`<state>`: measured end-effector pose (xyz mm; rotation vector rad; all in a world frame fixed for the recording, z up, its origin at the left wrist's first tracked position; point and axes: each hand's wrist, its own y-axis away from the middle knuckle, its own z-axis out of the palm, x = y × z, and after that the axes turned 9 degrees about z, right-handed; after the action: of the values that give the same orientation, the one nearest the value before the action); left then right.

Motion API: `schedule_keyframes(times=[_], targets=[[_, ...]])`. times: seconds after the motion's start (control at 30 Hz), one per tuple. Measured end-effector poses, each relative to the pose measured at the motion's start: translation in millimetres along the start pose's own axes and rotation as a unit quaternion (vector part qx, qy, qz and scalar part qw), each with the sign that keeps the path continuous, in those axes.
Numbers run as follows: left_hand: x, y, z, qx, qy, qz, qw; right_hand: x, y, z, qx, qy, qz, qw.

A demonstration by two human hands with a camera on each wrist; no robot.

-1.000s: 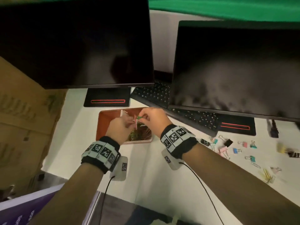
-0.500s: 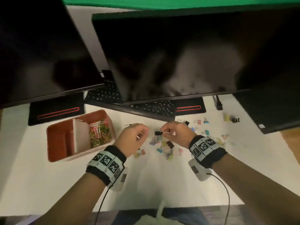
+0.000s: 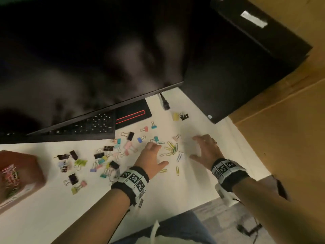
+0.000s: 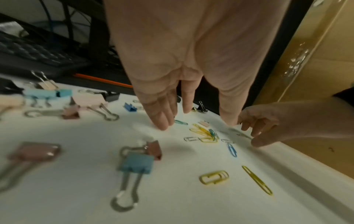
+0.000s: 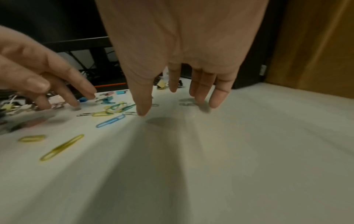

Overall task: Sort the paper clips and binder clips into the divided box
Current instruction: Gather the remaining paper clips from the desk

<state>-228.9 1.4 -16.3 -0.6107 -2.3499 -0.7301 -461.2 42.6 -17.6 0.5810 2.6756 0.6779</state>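
Note:
A loose cluster of yellow, green and blue paper clips (image 3: pixel 171 148) (image 4: pixel 205 133) (image 5: pixel 114 109) lies on the white table between my two hands. My left hand (image 3: pixel 158 154) (image 4: pixel 195 121) hovers at its left side with fingers straight and spread, holding nothing. My right hand (image 3: pixel 195 147) (image 5: pixel 172 104) is spread at its right side, fingertips close to the table, also empty. Coloured and black binder clips (image 3: pixel 105 161) are scattered further left. The red-brown divided box (image 3: pixel 26 166) sits at the far left edge, with paper clips in the compartment that shows.
A single yellow paper clip (image 3: pixel 177 170) (image 4: pixel 256 180) (image 5: pixel 61 147) lies nearer me. A keyboard (image 3: pixel 84 125) and a dark monitor (image 3: pixel 88 59) stand behind the clips. A black case (image 3: pixel 237 67) and cardboard (image 3: pixel 290 138) border the table's right side.
Both hands moved from the box rightwards, past the binder clips, to the paper clip cluster. The right hand, which pinched a small black clip half a second ago, is now spread and empty.

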Motion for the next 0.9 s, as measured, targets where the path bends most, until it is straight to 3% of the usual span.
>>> schedule_keyframes(times=[0.13,0.4,0.57,0.9], targets=[[5.0,-16.7,18.6,0.010,-0.038,-0.041,0.998,21.7,-14.4,2.8,-0.018,-0.046,-0.011,0.999],[8.6,-26.5,27.9,0.039,-0.081,-0.027,0.996,-10.9,-20.9,13.0,-0.110,-0.124,-0.222,0.961],[9.3,-28.8,30.7,0.058,-0.070,-0.025,0.996,-13.9,-29.6,11.4,-0.054,-0.082,-0.249,0.963],[8.0,-38.1,32.9,0.094,-0.032,-0.016,0.995,-36.3,-46.2,13.6,-0.071,-0.050,-0.251,0.964]])
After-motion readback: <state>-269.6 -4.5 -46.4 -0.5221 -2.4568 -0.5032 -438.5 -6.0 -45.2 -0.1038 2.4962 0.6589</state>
